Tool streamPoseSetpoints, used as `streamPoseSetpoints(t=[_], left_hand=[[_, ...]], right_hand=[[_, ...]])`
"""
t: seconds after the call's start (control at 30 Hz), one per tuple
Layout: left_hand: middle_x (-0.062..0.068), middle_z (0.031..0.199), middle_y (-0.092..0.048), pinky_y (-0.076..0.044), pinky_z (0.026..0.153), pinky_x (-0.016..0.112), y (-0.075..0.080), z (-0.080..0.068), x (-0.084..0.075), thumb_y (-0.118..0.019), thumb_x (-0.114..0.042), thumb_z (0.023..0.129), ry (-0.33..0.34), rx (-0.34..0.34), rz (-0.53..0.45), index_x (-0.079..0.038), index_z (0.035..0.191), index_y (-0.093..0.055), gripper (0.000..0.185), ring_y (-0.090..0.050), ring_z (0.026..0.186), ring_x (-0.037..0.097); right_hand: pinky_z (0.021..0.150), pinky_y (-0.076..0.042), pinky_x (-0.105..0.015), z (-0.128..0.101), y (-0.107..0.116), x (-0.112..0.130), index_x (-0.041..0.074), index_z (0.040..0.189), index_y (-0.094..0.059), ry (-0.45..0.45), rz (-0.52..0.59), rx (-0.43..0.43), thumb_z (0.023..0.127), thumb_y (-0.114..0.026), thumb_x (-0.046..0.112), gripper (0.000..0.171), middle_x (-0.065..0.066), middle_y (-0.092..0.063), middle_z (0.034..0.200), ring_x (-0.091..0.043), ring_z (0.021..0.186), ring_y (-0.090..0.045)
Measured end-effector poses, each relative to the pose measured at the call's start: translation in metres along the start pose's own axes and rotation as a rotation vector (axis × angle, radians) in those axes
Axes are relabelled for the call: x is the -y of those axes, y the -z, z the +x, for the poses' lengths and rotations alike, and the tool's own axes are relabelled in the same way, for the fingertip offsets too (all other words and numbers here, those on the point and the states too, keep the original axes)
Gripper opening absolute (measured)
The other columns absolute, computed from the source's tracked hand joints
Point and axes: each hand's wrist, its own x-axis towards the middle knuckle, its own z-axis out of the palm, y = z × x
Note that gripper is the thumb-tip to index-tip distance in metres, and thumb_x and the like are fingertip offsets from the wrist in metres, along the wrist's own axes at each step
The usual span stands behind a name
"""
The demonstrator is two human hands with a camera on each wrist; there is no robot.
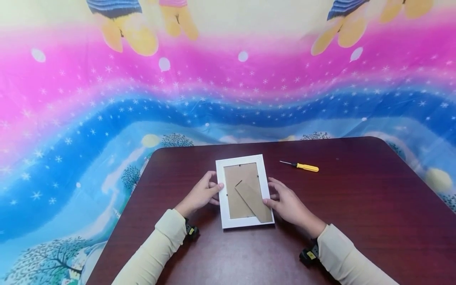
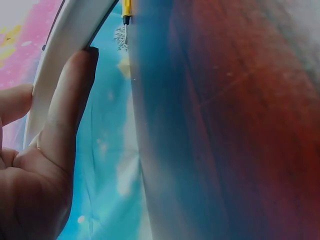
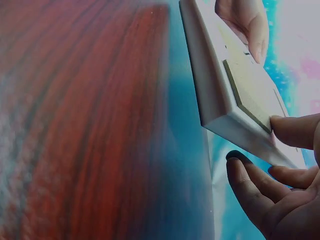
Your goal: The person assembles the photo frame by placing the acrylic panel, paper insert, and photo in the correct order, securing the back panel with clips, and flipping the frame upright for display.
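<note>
A white frame (image 1: 244, 190) lay face down on the tabletop (image 1: 356, 206), its cardboard back and stand up. The left hand (image 1: 202, 194) gripped its left edge, thumb on top and fingers (image 2: 67, 107) curled at the side. The right hand (image 1: 286, 204) held the right edge the same way, thumb on the rim. A screwdriver (image 1: 301, 166) lay apart, beyond the frame to the right.

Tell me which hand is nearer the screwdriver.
Right. The right hand holds the frame's right edge, just below and left of the screwdriver. The left hand holds the left edge, across the frame.
</note>
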Motion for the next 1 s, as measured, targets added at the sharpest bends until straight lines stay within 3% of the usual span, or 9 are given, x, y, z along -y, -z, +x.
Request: streamPoseSetpoints(t=[0.17, 0.23, 0.37, 0.5, 0.73, 1.0], left_hand=[[0.020, 0.095, -0.068, -0.056, 0.065, 0.055, 0.001, -0.001, -0.007, -0.056, -0.016, 0.101, -0.004, 0.006, -0.006, -0.004, 0.135, -0.034, 0.043, -0.069, 0.071, 0.033], [0.020, 0.094, -0.067, -0.055, 0.067, 0.057, 0.000, -0.005, -0.016, -0.056, -0.014, 0.101, -0.004, 0.018, -0.008, -0.002, 0.135, -0.034, 0.042, -0.069, 0.071, 0.034], [0.020, 0.094, -0.067, -0.053, 0.069, 0.061, 0.002, -0.005, -0.021, -0.054, -0.010, 0.101, 0.001, 0.033, -0.020, -0.002, 0.137, -0.033, 0.042, -0.069, 0.072, 0.037], [0.018, 0.093, -0.067, -0.053, 0.068, 0.060, 0.005, -0.001, -0.015, -0.054, -0.012, 0.101, -0.011, 0.034, -0.032, -0.005, 0.139, -0.031, 0.045, -0.069, 0.072, 0.037], [0.020, 0.094, -0.067, -0.055, 0.068, 0.058, 0.007, -0.001, -0.023, -0.057, -0.013, 0.100, -0.040, 0.046, -0.027, -0.006, 0.141, -0.031, 0.049, -0.069, 0.074, 0.035], [0.020, 0.096, -0.066, -0.052, 0.070, 0.062, 0.011, -0.002, -0.031, -0.057, -0.011, 0.100, -0.056, 0.072, -0.026, -0.007, 0.142, -0.030, 0.050, -0.069, 0.076, 0.033]], right_hand=[[0.078, -0.056, -0.035, 0.000, 0.000, 0.001, -0.002, 0.140, -0.042, -0.039, 0.037, 0.003, 0.089, -0.072, 0.007, 0.059, -0.018, -0.033, 0.152, -0.028, 0.104, -0.065], [0.076, -0.056, -0.034, -0.001, -0.001, 0.002, -0.001, 0.142, -0.039, -0.062, 0.053, 0.005, 0.090, -0.071, 0.008, 0.061, -0.019, -0.040, 0.146, -0.027, 0.103, -0.066], [0.071, -0.055, -0.033, -0.003, 0.000, 0.003, 0.001, 0.140, -0.038, -0.103, 0.082, 0.011, 0.090, -0.071, 0.010, 0.060, -0.020, -0.055, 0.129, -0.023, 0.096, -0.067], [0.074, -0.056, -0.035, -0.003, 0.002, 0.004, 0.001, 0.133, -0.040, -0.088, 0.145, 0.019, 0.090, -0.070, 0.009, 0.053, -0.025, -0.052, 0.131, -0.024, 0.094, -0.067], [0.083, -0.055, -0.040, -0.001, 0.007, 0.002, 0.000, 0.130, -0.034, -0.072, 0.286, 0.059, 0.090, -0.070, 0.006, 0.054, -0.029, -0.047, 0.136, -0.031, 0.102, -0.064], [0.077, -0.056, -0.040, -0.002, 0.010, 0.005, -0.001, 0.126, -0.030, -0.067, 0.396, 0.104, 0.089, -0.068, 0.000, 0.053, -0.027, -0.061, 0.117, -0.029, 0.097, -0.066]])
